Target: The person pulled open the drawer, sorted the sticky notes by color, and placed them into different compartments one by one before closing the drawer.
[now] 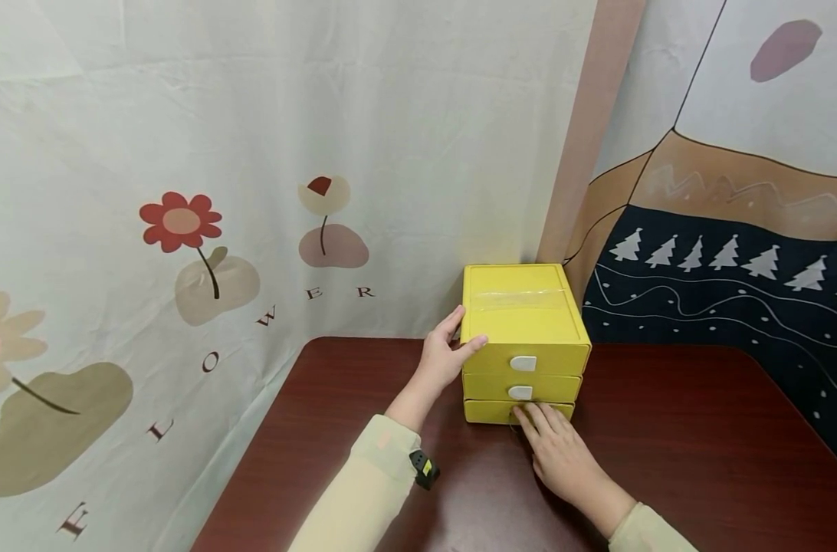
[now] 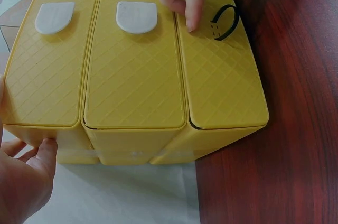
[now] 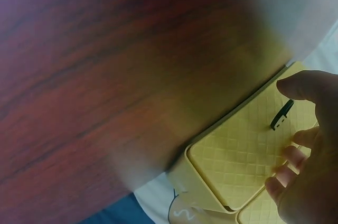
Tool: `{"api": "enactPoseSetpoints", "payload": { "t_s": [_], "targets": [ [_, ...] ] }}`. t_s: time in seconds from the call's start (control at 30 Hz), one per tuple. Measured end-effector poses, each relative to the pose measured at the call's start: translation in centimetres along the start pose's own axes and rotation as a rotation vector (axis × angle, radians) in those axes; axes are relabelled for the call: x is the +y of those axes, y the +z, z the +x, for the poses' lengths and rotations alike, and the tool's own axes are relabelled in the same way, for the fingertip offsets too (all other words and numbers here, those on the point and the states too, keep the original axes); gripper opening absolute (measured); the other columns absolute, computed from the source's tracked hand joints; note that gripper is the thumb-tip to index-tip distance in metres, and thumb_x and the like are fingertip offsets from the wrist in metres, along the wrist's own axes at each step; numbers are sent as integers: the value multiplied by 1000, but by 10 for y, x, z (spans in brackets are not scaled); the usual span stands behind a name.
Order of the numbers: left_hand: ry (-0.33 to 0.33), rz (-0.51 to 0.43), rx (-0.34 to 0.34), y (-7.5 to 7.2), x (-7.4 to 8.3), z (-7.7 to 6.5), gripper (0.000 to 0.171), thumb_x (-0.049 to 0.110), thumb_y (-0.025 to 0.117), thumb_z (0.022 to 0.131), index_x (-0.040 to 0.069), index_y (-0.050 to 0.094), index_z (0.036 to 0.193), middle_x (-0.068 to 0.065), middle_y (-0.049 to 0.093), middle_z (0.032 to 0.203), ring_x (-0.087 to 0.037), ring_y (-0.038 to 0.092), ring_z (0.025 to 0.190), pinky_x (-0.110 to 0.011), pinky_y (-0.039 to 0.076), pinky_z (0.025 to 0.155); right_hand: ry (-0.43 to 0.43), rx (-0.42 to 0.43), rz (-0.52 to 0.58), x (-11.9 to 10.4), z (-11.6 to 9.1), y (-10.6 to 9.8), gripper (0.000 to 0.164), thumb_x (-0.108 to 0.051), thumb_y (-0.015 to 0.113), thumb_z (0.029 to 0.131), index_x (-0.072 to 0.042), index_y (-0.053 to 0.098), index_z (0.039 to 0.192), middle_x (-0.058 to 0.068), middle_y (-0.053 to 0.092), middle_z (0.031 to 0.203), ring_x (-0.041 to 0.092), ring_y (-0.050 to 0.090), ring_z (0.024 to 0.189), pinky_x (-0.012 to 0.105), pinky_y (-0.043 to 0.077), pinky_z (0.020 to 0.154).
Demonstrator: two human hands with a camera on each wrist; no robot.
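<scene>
A small yellow three-drawer box (image 1: 522, 307) stands on the table, its drawers stacked and their fronts level. The upper two drawers carry white tab pulls (image 2: 137, 17). The bottom drawer (image 2: 224, 81) has a thin black loop pull (image 2: 227, 22). My left hand (image 1: 442, 354) rests against the box's upper left side, fingers extended along it and thumb near the top front edge. At the bottom drawer's front is my right hand (image 1: 563, 456), fingertips touching the face beside the loop. In the right wrist view its thumb (image 3: 301, 85) is apart from the fingers, with the loop between them.
The dark red wooden table (image 1: 667, 429) extends on both sides of the box. Close behind hangs a pale curtain (image 1: 405, 153) printed with flowers and letters. A dark patterned cloth (image 1: 708, 307) hangs at the right. Clear tape (image 1: 518, 299) crosses the box top.
</scene>
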State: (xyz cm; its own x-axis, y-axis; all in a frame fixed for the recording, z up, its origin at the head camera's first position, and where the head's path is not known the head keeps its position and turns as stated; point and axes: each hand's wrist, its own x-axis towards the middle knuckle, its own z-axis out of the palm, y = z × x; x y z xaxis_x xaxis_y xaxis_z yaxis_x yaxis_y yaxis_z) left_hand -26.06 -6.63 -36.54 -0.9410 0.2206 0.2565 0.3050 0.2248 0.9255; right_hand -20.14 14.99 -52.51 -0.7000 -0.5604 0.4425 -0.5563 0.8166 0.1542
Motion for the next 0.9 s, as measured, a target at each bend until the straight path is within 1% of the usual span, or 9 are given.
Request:
{"api": "enactPoseSetpoints", "payload": {
  "t_s": [0.13, 0.3, 0.4, 0.53, 0.63, 0.73, 0.8, 0.9],
  "targets": [
    [1, -7, 4, 0, 1, -1, 69, 13, 67, 88, -6, 30, 144, -17, 28, 152, -28, 30, 140, -45, 34, 109, -2, -23, -15, 0, 0, 1, 62, -10, 58, 75, -2, 48, 135, 16, 48, 128, 33, 48, 114, 45, 44, 98],
    [7, -3, 5, 0, 2, -1, 69, 12, 67, 88, -7, 30, 143, -18, 28, 152, -28, 30, 140, -45, 34, 109, -19, -23, -17, 4, 1, 3, 61, -8, 57, 74, -2, 50, 134, 17, 49, 127, 34, 50, 114, 46, 43, 99],
    [8, 2, 6, -1, 2, 0, 69, 12, 67, 88, -7, 30, 143, -18, 28, 152, -28, 30, 140, -44, 34, 109, -24, -28, -17, 6, 1, 3, 62, -8, 59, 73, -3, 50, 135, 16, 49, 127, 33, 49, 114, 47, 42, 100],
    [9, 5, 0, -1, 2, 0, 69, 12, 66, 88, -7, 30, 144, -18, 27, 152, -29, 29, 140, -44, 33, 109, -19, -44, 5, 7, 1, 2, 67, -11, 65, 71, -5, 49, 136, 15, 49, 128, 33, 49, 115, 47, 41, 100],
    [13, 7, -5, -1, 2, 0, 69, 12, 66, 88, -8, 30, 143, -19, 27, 152, -30, 29, 140, -46, 31, 110, -8, -64, 61, 8, -1, 0, 72, -14, 73, 70, -8, 48, 137, 14, 48, 130, 33, 48, 116, 47, 42, 99],
    [6, 22, -13, -1, 3, 1, 69, 12, 66, 88, -9, 29, 143, -20, 27, 152, -31, 29, 140, -47, 30, 110, 2, -101, 160, 9, -2, -7, 75, -18, 78, 70, -13, 48, 138, 11, 47, 130, 30, 48, 115, 46, 45, 95],
    [5, 69, -8, -1, -6, 6, 70, 17, 67, 89, -5, 31, 144, -18, 29, 152, -29, 32, 139, -44, 32, 110, 7, -136, 243, 12, -3, -14, 73, -20, 78, 72, -15, 48, 139, 9, 46, 130, 27, 48, 115, 45, 48, 91],
    [-8, 146, -13, -1, -18, 14, 72, 25, 67, 88, 0, 32, 145, -15, 30, 152, -26, 36, 137, -40, 35, 109, 18, -193, 355, 20, -6, -26, 67, -20, 76, 77, -17, 49, 138, 6, 48, 129, 23, 49, 114, 43, 50, 88]
  ]
}}
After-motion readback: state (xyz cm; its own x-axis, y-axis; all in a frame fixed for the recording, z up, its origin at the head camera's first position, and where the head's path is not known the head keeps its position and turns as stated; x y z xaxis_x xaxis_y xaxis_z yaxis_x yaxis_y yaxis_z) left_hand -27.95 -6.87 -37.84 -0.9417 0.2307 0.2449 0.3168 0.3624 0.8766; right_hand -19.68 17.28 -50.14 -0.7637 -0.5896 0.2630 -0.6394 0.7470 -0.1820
